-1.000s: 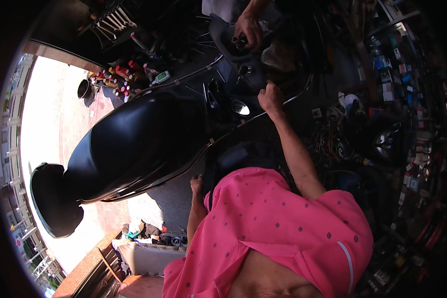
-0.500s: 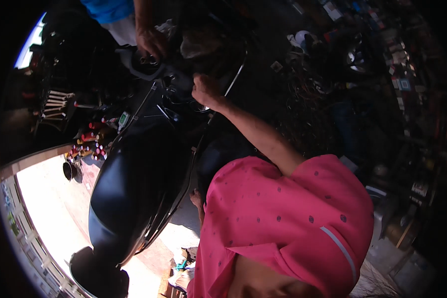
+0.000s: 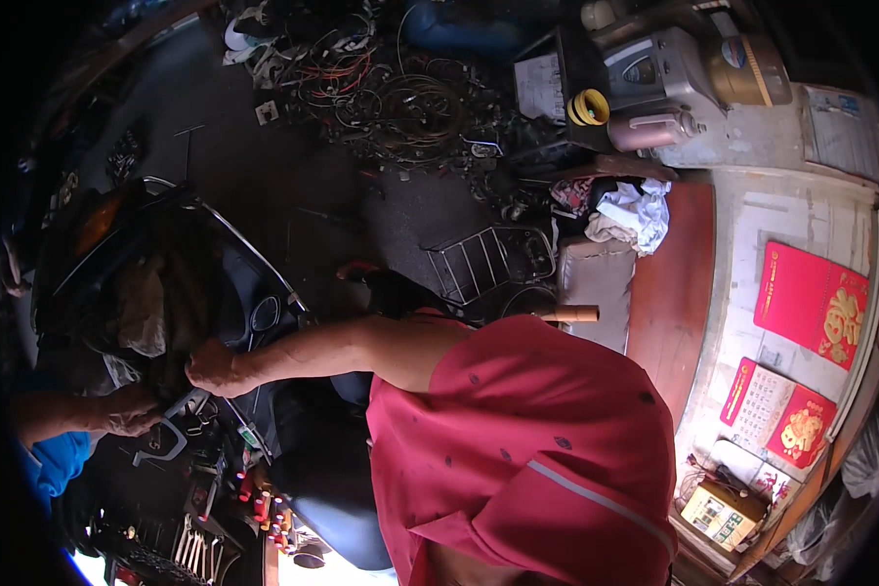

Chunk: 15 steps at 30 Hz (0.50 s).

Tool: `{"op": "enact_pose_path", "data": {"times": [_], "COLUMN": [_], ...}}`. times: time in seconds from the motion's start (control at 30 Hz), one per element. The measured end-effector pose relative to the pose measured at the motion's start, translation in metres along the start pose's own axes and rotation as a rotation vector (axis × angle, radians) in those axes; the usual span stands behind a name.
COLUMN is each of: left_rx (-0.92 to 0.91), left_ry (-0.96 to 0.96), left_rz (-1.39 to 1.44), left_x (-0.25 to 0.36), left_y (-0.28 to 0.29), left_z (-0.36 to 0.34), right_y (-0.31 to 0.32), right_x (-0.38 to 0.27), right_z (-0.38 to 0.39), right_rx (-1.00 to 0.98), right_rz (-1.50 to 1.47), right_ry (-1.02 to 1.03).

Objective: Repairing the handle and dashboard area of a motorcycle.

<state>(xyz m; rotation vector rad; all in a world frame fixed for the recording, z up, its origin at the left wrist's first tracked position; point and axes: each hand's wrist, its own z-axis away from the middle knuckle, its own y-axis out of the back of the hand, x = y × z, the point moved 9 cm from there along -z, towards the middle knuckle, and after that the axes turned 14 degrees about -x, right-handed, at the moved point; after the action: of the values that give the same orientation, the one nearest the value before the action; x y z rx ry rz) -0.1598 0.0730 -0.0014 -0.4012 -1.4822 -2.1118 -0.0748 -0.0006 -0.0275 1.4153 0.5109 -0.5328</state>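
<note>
My right hand (image 3: 210,369) reaches left from a short pink sleeve over the open frame of a scooter (image 3: 264,313). Its fingers are curled closed beside a dark grey curved plastic piece (image 3: 171,435). What they hold, if anything, is hidden. Another person's hand (image 3: 127,410), below a blue sleeve, is at that same piece, left of my fist. A clear plastic bag (image 3: 145,317) lies just beyond. Part of the scooter's black seat (image 3: 337,513) shows in front of my body. My left hand is not in view.
Tangled cables (image 3: 410,103) and parts lie on the dark floor at the back. A metal rack (image 3: 474,264) lies right of the scooter. A bench with white cloth (image 3: 635,215) stands further right. Spanners (image 3: 197,549) and red-capped bottles (image 3: 264,503) are at the lower left.
The view has swung right, so the scooter now lies further left and the bench and wall appear. My right hand stays closed near the grey piece. The small hand left of my shirt no longer shows.
</note>
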Motion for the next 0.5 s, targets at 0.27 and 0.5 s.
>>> {"op": "enact_pose_path", "data": {"times": [0.27, 0.5], "left_rx": [0.087, 0.058], "left_ry": [-0.014, -0.135], "left_rz": [0.232, 0.001], "left_x": [-0.007, 0.002], "left_y": [0.026, 0.032], "left_z": [0.009, 0.010], "right_y": [-0.005, -0.004], "right_x": [0.001, 0.003], "right_z": [0.000, 0.000], "right_rx": [0.022, 0.050], "right_rz": [0.034, 0.037], "right_ry": [-0.024, -0.044]}}
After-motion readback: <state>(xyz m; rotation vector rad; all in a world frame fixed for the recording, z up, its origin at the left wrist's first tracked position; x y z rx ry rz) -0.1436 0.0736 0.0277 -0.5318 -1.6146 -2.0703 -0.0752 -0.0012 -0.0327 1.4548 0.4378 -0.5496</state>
